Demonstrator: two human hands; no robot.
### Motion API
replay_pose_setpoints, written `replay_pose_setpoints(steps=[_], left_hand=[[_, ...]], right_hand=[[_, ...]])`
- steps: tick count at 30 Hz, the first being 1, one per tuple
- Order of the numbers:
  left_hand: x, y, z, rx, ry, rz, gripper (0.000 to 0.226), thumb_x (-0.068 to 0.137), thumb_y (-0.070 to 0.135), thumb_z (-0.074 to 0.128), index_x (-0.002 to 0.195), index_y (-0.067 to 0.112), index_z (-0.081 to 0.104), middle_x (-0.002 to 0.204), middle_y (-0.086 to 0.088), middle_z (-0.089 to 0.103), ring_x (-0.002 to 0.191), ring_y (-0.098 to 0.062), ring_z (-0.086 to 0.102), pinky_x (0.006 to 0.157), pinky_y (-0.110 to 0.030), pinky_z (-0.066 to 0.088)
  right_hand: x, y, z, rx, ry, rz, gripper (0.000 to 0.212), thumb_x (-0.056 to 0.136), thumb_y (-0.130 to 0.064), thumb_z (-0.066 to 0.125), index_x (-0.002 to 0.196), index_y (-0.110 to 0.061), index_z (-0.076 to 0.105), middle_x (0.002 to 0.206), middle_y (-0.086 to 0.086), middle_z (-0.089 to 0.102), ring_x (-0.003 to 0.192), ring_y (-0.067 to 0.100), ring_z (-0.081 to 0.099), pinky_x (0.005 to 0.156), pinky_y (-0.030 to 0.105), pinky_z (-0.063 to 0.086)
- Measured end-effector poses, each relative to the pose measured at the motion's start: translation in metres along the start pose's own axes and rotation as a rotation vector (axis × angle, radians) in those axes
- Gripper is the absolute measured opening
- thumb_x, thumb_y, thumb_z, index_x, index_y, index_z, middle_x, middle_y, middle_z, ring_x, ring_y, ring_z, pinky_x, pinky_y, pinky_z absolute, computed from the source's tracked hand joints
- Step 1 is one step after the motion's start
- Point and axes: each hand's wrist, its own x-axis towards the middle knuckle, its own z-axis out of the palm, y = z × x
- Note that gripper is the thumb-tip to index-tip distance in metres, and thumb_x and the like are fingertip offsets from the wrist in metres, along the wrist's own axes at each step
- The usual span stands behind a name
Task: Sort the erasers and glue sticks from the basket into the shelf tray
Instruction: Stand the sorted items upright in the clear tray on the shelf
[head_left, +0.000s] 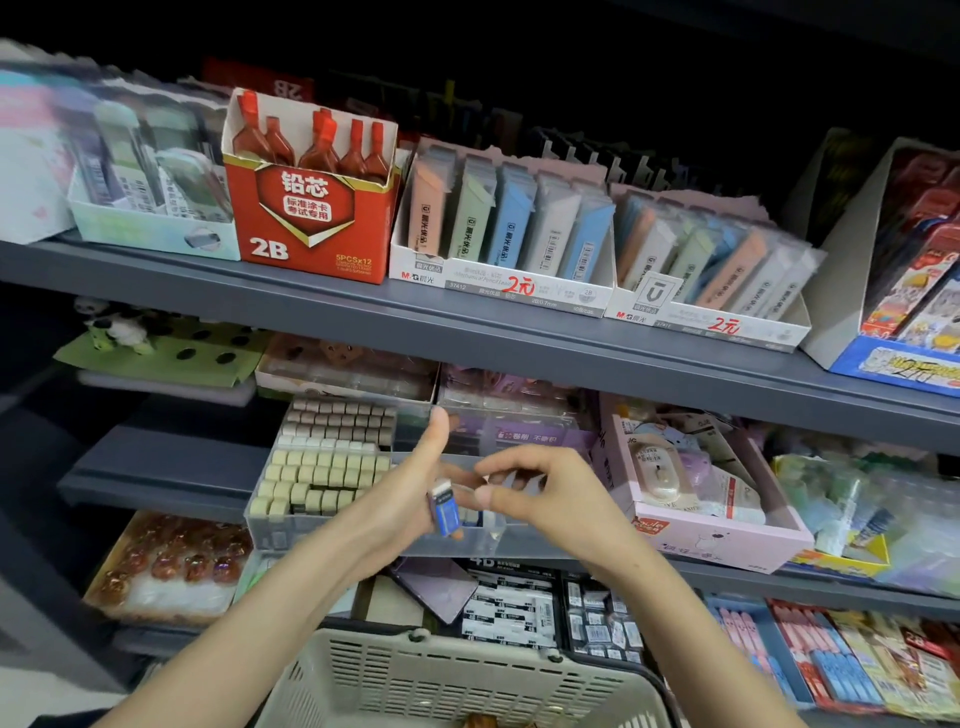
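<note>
Stationery shelves behind; left hand (410, 499) grips blue-sleeved eraser (445, 508), long axis near upright, over clear tray (291, 535) front; right hand (543, 491) curled just beside, hold unclear.

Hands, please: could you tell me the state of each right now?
Left hand: holding a blue eraser.
Right hand: fingers curled, cannot tell if holding anything.

Red box (311, 218) reads "铅芯", "2B", "5PCS×12"; white box (498, 283) and second white box (711, 319) carry "M&G" and red "2元"; black box (511, 597) shows "4D".
</note>
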Motion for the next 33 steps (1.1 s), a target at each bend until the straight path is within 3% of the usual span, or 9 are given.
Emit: replay_pose_setpoints(steps=[2, 5, 10, 13, 15, 21, 24, 26, 33], left_hand=[[0.0, -0.001, 0.004, -0.176, -0.039, -0.015, 0.068, 0.076, 0.071, 0.026, 0.136, 0.037, 0.032, 0.094, -0.015, 0.059, 0.077, -0.024, 0.054, 0.074, -0.039, 0.04], [0.0, -0.002, 0.007, -0.23, -0.073, -0.009, 0.076, 0.08, 0.071, 0.022, 0.147, 0.034, 0.022, 0.128, -0.005, 0.052, 0.088, -0.02, 0.058, 0.076, -0.033, 0.04], [-0.007, 0.003, 0.006, -0.154, -0.08, 0.004, 0.063, 0.084, 0.065, 0.02, 0.137, 0.033, 0.032, 0.124, 0.0, 0.058, 0.092, -0.004, 0.065, 0.085, -0.024, 0.048], [-0.004, -0.002, -0.003, 0.374, 0.056, 0.141, 0.038, 0.095, 0.051, 0.031, 0.125, 0.035, 0.046, 0.121, 0.008, 0.059, 0.112, -0.008, 0.057, 0.102, -0.03, 0.039], [0.002, -0.01, -0.012, 0.753, 0.166, 0.309, 0.03, 0.101, 0.038, 0.035, 0.121, 0.03, 0.056, 0.12, 0.013, 0.055, 0.115, -0.005, 0.051, 0.1, -0.025, 0.038], [0.015, -0.027, -0.023, 1.335, 0.101, 0.389, 0.077, 0.074, 0.065, 0.003, 0.117, 0.041, 0.062, 0.13, 0.017, 0.045, 0.125, -0.005, 0.033, 0.092, -0.018, 0.016], [0.015, -0.029, -0.022, 1.463, 0.055, 0.362, 0.108, 0.061, 0.084, -0.02, 0.114, 0.043, 0.065, 0.143, 0.016, 0.033, 0.132, -0.007, 0.021, 0.099, -0.017, 0.003], [0.015, -0.029, -0.021, 1.488, 0.049, 0.342, 0.122, 0.055, 0.079, -0.035, 0.115, 0.043, 0.065, 0.147, 0.015, 0.03, 0.135, -0.006, 0.017, 0.107, -0.023, -0.008], [0.016, -0.028, -0.023, 1.534, 0.11, 0.324, 0.119, 0.06, 0.073, -0.038, 0.118, 0.045, 0.062, 0.143, 0.012, 0.035, 0.133, -0.007, 0.021, 0.11, -0.032, -0.012]], right_hand=[[-0.005, -0.003, 0.009, -0.166, 0.004, -0.022, 0.021, 0.074, -0.029, 0.079, 0.093, -0.032, 0.071, 0.087, -0.009, 0.066, 0.086, 0.009, 0.056, 0.081, 0.023, 0.045], [-0.008, -0.007, 0.021, -0.401, 0.109, -0.114, 0.027, 0.075, -0.04, 0.075, 0.098, -0.027, 0.07, 0.085, -0.014, 0.058, 0.089, 0.005, 0.048, 0.08, 0.018, 0.037], [-0.008, -0.007, 0.023, -0.286, 0.142, -0.141, 0.011, 0.079, -0.023, 0.073, 0.08, -0.029, 0.063, 0.072, -0.016, 0.058, 0.075, 0.001, 0.051, 0.072, 0.014, 0.041], [-0.004, 0.0, 0.001, -0.089, 0.232, -0.052, 0.019, 0.077, -0.012, 0.073, 0.077, -0.028, 0.062, 0.073, -0.012, 0.064, 0.07, 0.001, 0.057, 0.068, 0.013, 0.046], [-0.002, 0.005, -0.014, -0.023, 0.247, -0.012, 0.019, 0.077, -0.008, 0.075, 0.079, -0.023, 0.064, 0.076, -0.007, 0.067, 0.07, 0.003, 0.059, 0.068, 0.013, 0.047], [0.002, 0.018, -0.022, -0.039, 0.144, 0.027, 0.017, 0.076, -0.007, 0.076, 0.081, -0.02, 0.067, 0.079, -0.004, 0.067, 0.071, 0.003, 0.059, 0.069, 0.01, 0.047], [0.007, 0.025, -0.019, -0.067, 0.132, 0.036, 0.012, 0.076, -0.01, 0.077, 0.083, -0.016, 0.069, 0.082, -0.001, 0.069, 0.073, 0.006, 0.059, 0.069, 0.011, 0.046], [0.009, 0.028, -0.019, -0.099, 0.115, 0.031, 0.011, 0.076, -0.012, 0.077, 0.084, -0.015, 0.07, 0.082, -0.002, 0.069, 0.072, 0.003, 0.058, 0.069, 0.011, 0.046], [0.018, 0.029, -0.013, -0.157, 0.054, 0.036, 0.013, 0.076, -0.013, 0.076, 0.079, -0.023, 0.067, 0.077, -0.009, 0.066, 0.069, -0.002, 0.056, 0.069, 0.013, 0.046]])
